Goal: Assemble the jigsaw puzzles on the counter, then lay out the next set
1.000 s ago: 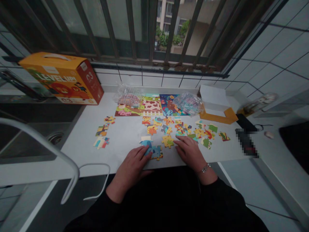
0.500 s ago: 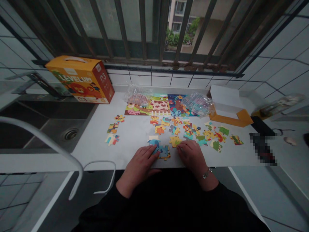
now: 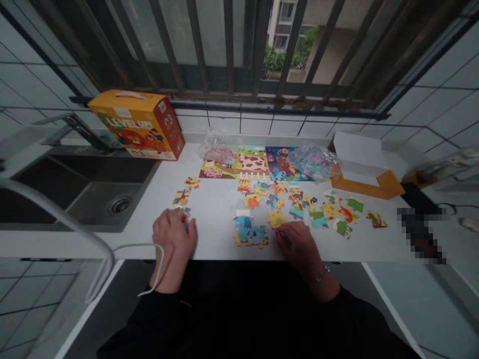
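My left hand (image 3: 174,235) is over a puzzle piece (image 3: 186,213) at the left of the counter; its thumb stands apart from the fingers, and the hand covers most of the piece. In front of me lie joined puzzle pieces (image 3: 250,231) with a blue elephant picture, untouched. My right hand (image 3: 298,242) rests on the counter to their right, fingers loosely bent with a gap to the thumb. Its fingertips are beside the lower edge of a yellow puzzle piece (image 3: 276,218). Two more pieces, an orange-and-grey one (image 3: 181,197) and a yellow-and-red one (image 3: 192,182), lie beyond my left hand.
Loose puzzle pieces (image 3: 329,212) spread across the right. Behind them lie a farm picture sheet (image 3: 254,162), a dark picture sheet (image 3: 275,162) and plastic bags (image 3: 313,162). An orange box (image 3: 138,124) stands by the sink (image 3: 97,204); an opened box (image 3: 389,184) sits at right.
My left hand has left the elephant pieces and moved left onto a piece at the counter's left. My right hand has stayed near the yellow piece. The view has shifted slightly.
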The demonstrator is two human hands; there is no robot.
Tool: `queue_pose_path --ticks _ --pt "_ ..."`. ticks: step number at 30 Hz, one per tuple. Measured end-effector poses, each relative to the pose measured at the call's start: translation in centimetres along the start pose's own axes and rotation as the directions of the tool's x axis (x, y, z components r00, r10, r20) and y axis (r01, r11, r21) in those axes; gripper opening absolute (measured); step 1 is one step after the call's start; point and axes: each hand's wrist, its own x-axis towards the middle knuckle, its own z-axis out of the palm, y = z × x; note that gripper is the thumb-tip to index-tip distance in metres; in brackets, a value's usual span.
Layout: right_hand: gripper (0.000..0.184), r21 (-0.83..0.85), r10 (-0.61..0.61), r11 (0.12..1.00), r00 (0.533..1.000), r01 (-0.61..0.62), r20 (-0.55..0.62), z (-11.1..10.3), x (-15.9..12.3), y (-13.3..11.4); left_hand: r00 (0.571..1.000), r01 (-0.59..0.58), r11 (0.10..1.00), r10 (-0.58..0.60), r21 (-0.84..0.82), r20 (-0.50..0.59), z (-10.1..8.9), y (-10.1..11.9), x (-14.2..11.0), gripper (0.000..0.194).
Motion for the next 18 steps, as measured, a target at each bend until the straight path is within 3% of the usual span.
queue_pose_path --ticks 2,5,7,9,13,18 --pt "0.015 0.006 0.001 1.000 1.000 -0.001 -0.002 0.0 0.0 -0.1 0.994 0.070 0.995 -0.076 0.077 0.084 -0.6 -1.4 0.9 0.053" --pt "0.015 0.018 0.004 1.000 1.000 -0.004 -0.003 0.0 0.0 -0.1 0.982 0.035 0.994 -0.054 0.107 0.181 -1.0 -2.7 2.1 0.050" --pt "0.015 0.027 0.000 1.000 1.000 0.000 0.005 -0.1 0.0 -0.1 0.978 -0.059 0.997 0.048 0.048 0.201 -0.8 -3.1 2.7 0.048" --pt "0.015 0.030 -0.003 1.000 1.000 0.003 0.011 -0.1 0.0 -0.1 0.946 -0.216 0.973 0.230 -0.084 0.227 -0.6 -3.1 2.8 0.046" --pt "0.016 0.022 0.003 1.000 1.000 -0.003 0.012 -0.2 0.1 -0.2 0.824 -0.433 0.830 0.523 -0.350 0.220 -0.3 -1.0 1.8 0.039" --pt "0.017 0.019 -0.003 1.000 1.000 0.002 0.021 -0.1 0.0 -0.1 0.749 -0.507 0.713 0.643 -0.485 0.161 -0.1 2.7 1.2 0.029"
